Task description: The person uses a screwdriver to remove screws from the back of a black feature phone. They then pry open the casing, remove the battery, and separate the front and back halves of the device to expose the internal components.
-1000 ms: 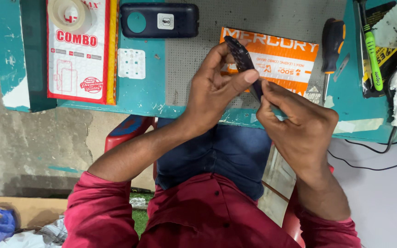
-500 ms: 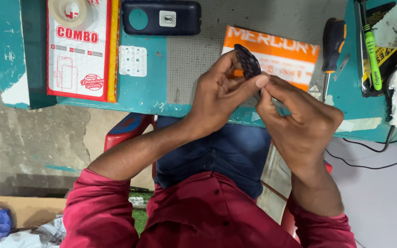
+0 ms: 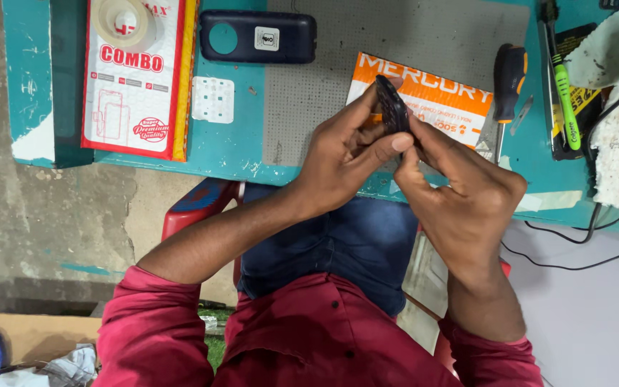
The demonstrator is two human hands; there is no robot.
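Note:
Both my hands meet over the front edge of a teal table (image 3: 231, 154). My left hand (image 3: 345, 161) pinches a small dark flat phone part (image 3: 393, 107) with thumb and fingers. From the other side, my right hand (image 3: 460, 193) grips the same part, its fingertips pressed against the lower end. The part stands nearly edge-on to the camera, above an orange-and-white packet (image 3: 435, 93). A dark blue phone body (image 3: 258, 36) lies further back on the table, apart from both hands.
A red-and-white package (image 3: 134, 79) with a tape roll (image 3: 122, 21) lies at the left, a small white keypad sheet (image 3: 213, 100) beside it. A grey mat (image 3: 395, 36), screwdriver (image 3: 508, 79), green toothbrush (image 3: 565, 100), white cloth (image 3: 610, 72) and cables (image 3: 574, 244) are at right.
The dark part has turned more upright between my fingers, and my right fingertips have slid up against my left thumb. Both hands stay in almost the same place.

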